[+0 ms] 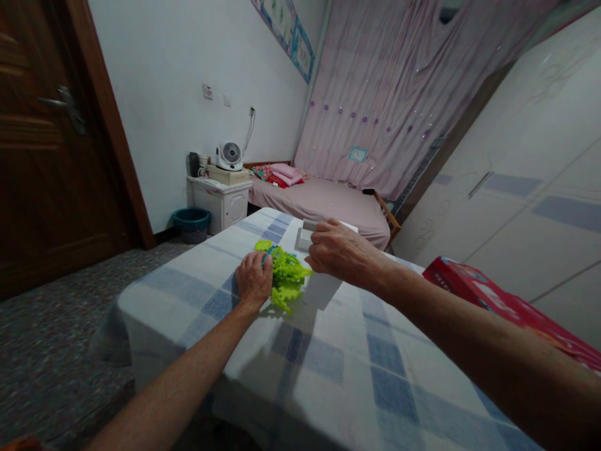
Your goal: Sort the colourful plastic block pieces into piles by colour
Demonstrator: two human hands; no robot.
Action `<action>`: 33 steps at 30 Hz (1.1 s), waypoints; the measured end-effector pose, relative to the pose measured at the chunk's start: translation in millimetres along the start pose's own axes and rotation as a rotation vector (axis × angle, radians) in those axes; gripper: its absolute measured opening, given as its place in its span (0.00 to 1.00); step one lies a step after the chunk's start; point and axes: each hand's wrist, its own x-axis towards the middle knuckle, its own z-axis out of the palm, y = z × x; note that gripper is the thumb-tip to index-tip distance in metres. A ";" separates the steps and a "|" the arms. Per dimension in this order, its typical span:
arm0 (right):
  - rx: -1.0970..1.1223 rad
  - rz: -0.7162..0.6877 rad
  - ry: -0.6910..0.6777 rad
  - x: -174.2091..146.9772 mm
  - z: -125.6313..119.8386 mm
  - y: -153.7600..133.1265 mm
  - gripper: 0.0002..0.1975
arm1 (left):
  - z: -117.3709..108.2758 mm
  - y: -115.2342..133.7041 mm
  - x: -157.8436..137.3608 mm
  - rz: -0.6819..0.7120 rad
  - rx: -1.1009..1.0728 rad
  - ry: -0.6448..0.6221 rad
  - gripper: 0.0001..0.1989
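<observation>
A pile of bright green, leafy-looking plastic pieces point(287, 270) with some blue bits among them lies on the checked tablecloth point(178, 285). My left hand point(253, 277) rests at the pile's left side, fingers curled over its edge and pressing on it. To the right of the pile, my right hand point(339, 250) is raised a little above the table with its fingers closed; whatever is between them is hidden. Partly behind that hand stands a white open box point(306, 235). A plain white surface, perhaps a sheet or box lid point(323, 293), shows below it.
A red box point(498, 297) is at the table's right side. Beyond the table are a bed point(328, 197), a white cabinet point(235, 207) carrying a small fan point(230, 155), and a teal bucket point(191, 224). A wooden door point(56, 156) is at left, a wardrobe point(530, 169) at right.
</observation>
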 end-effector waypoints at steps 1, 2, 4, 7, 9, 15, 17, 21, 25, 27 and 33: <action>0.005 -0.004 -0.019 -2.1 1.1 -0.7 0.16 | 0.0 0.0 -0.3 0.000 0.004 0.003 0.18; 0.008 -0.004 -0.029 -4.0 2.3 -1.0 0.15 | 0.0 0.0 -0.6 0.001 0.006 0.007 0.18; 0.008 0.018 -0.018 -7.6 3.5 -1.3 0.15 | 0.0 -0.2 -1.2 0.009 0.007 0.018 0.18; 0.012 0.053 0.004 -14.2 1.7 -1.8 0.15 | 0.0 -0.7 -1.7 0.019 0.005 0.031 0.17; 0.026 0.053 -0.011 -21.6 -0.4 -1.7 0.15 | -0.3 -0.8 -1.6 0.017 0.005 0.028 0.17; -0.007 0.145 0.121 -66.7 3.8 -3.6 0.18 | -2.0 0.6 0.4 0.000 0.027 -0.015 0.18; -0.009 0.190 0.161 -87.6 9.8 -11.7 0.18 | -2.8 0.8 0.9 -0.003 0.032 -0.024 0.19; 0.023 0.364 0.178 -135.3 21.6 -36.3 0.19 | -5.5 0.5 -0.2 0.047 0.039 -0.004 0.19; 0.082 0.555 0.103 -190.2 35.5 -63.8 0.18 | -8.7 2.4 -2.6 0.121 0.054 0.025 0.19; 0.150 0.584 0.059 -216.1 48.5 -82.4 0.16 | -9.6 3.9 -3.5 0.148 0.054 0.028 0.18; 0.382 0.746 -0.031 -259.8 84.7 -138.1 0.12 | -6.2 1.8 -3.8 0.236 0.043 0.010 0.21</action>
